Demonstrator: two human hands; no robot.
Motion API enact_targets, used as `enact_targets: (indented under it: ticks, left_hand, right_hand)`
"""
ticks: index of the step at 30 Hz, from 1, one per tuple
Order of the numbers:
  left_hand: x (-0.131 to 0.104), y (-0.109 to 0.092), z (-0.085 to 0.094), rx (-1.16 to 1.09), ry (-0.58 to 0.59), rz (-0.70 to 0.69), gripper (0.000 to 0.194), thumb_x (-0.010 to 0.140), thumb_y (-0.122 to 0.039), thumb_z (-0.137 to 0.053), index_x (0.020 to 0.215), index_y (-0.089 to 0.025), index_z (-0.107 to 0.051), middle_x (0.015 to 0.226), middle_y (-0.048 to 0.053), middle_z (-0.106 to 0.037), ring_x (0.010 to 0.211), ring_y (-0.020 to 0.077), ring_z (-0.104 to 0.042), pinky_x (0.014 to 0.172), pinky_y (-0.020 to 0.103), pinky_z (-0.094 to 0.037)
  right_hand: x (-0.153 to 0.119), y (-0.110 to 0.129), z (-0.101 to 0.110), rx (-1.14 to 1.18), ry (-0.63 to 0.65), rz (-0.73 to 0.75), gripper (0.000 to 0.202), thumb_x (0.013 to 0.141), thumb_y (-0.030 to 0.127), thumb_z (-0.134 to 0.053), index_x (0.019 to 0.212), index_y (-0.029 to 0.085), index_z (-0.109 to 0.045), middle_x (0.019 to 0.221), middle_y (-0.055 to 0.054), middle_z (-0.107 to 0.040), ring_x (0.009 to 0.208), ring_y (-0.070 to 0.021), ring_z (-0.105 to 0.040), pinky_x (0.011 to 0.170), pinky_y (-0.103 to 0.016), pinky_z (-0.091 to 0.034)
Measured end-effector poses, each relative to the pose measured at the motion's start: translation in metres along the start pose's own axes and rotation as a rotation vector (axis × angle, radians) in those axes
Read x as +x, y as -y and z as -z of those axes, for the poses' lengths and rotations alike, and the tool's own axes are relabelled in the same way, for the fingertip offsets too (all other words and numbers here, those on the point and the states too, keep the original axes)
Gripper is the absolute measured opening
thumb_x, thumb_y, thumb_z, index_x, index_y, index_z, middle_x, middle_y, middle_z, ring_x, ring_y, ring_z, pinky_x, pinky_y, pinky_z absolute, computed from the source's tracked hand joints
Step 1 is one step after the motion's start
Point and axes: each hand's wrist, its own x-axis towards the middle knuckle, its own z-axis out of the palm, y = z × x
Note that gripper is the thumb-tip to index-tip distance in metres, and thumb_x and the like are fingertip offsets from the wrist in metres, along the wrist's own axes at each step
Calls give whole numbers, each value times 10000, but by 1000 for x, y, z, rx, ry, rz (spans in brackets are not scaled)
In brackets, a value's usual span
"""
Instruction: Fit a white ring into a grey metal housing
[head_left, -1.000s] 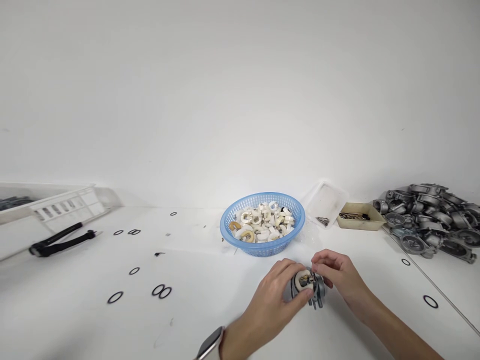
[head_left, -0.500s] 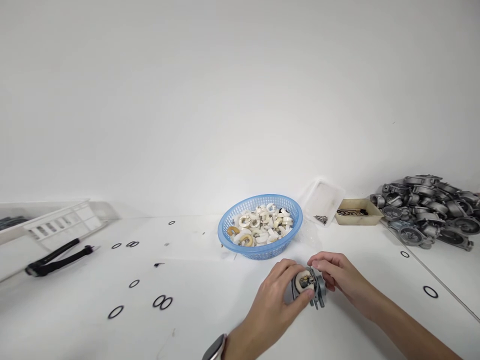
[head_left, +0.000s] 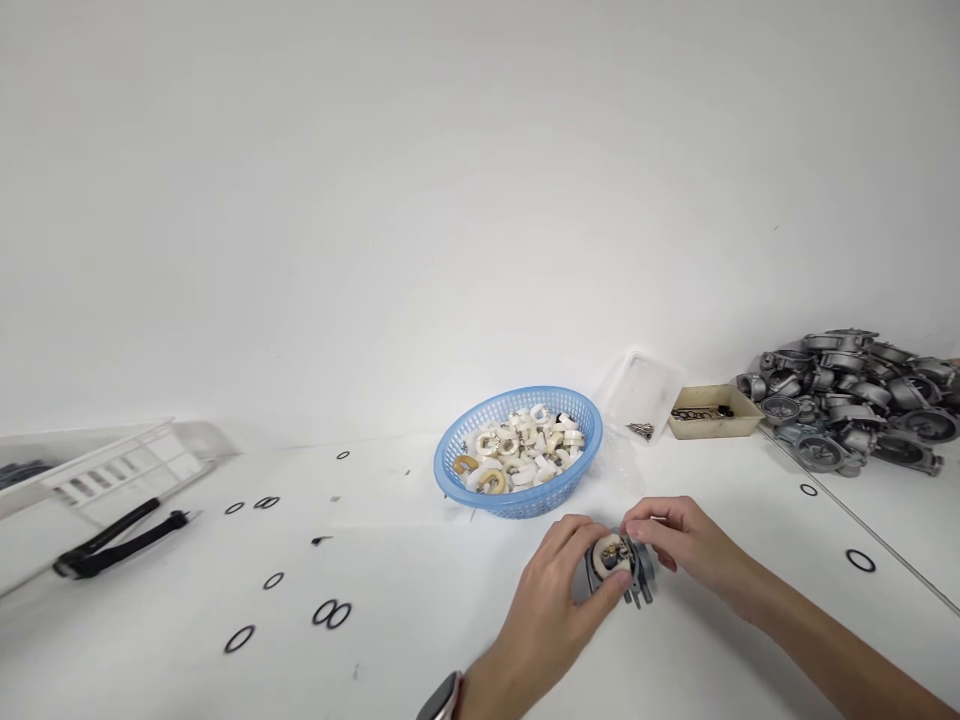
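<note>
1. The left hand [head_left: 559, 590] and right hand [head_left: 686, 545] were bare, with no gloves or rings showing.
2. Both forearms were uncovered; no sleeves reached into view.
3. A rounded-rectangular, dark-faced wristwatch with a pale strap [head_left: 441, 700] sat on the left wrist, cut off by the frame's bottom edge.

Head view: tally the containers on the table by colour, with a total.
Blue basket: 1
White crate: 1
Clear tray: 1
Tan tray: 1
Total: 4
</note>
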Motion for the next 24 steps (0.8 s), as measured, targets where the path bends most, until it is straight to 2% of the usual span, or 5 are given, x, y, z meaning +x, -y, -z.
enact_targets:
  ticks: [4, 6, 8, 13, 24]
  left_hand:
    - [0, 0, 0, -28, 9, 3, 162, 953, -317, -606, 1100, -253, -632, 1093, 59, -650, 1011, 248, -613, 878, 376, -516]
    - [0, 0, 0, -34, 10, 0, 160, 947, -310, -611, 1095, -252, -629, 1083, 56, -648, 1002, 244, -614, 870, 374, -516]
    - [1, 1, 0, -33, 7, -3, 155, 941, -300, -611, 1088, -252, -628, 1080, 52, -649, 1001, 242, -615, 870, 371, -515]
    - [2, 0, 0, -44, 4, -6, 160, 934, -285, -615, 1090, -254, -631, 1081, 44, -651, 1014, 240, -617, 875, 365, -515]
    - [0, 3, 0, -54, 21, -12, 195, 948, -279, -626, 1142, -259, -624, 1108, 40, -642, 1029, 233, -612, 893, 355, -507]
  right_hand:
    - [-6, 3, 6, -154, 37, 168, 177, 780, 300, -669, 932, 264, -753, 884, -8, -627, 625, -138, -446, 608, -289, -402]
    - [-9, 5, 8, -220, 63, 246, 252, 743, 209, -654, 971, 291, -721, 990, -7, -627, 679, -148, -479, 647, -289, -433]
    - [-12, 7, 8, -260, 59, 272, 294, 729, 167, -634, 986, 297, -691, 949, 3, -622, 685, -151, -485, 634, -279, -427]
    - [-11, 2, 4, -342, 36, 290, 269, 753, 174, -645, 997, 284, -675, 735, 37, -540, 641, -146, -464, 605, -270, -394]
    - [-8, -3, 1, -337, 39, 318, 225, 795, 181, -623, 985, 287, -682, 902, 27, -658, 634, -130, -462, 613, -263, -416]
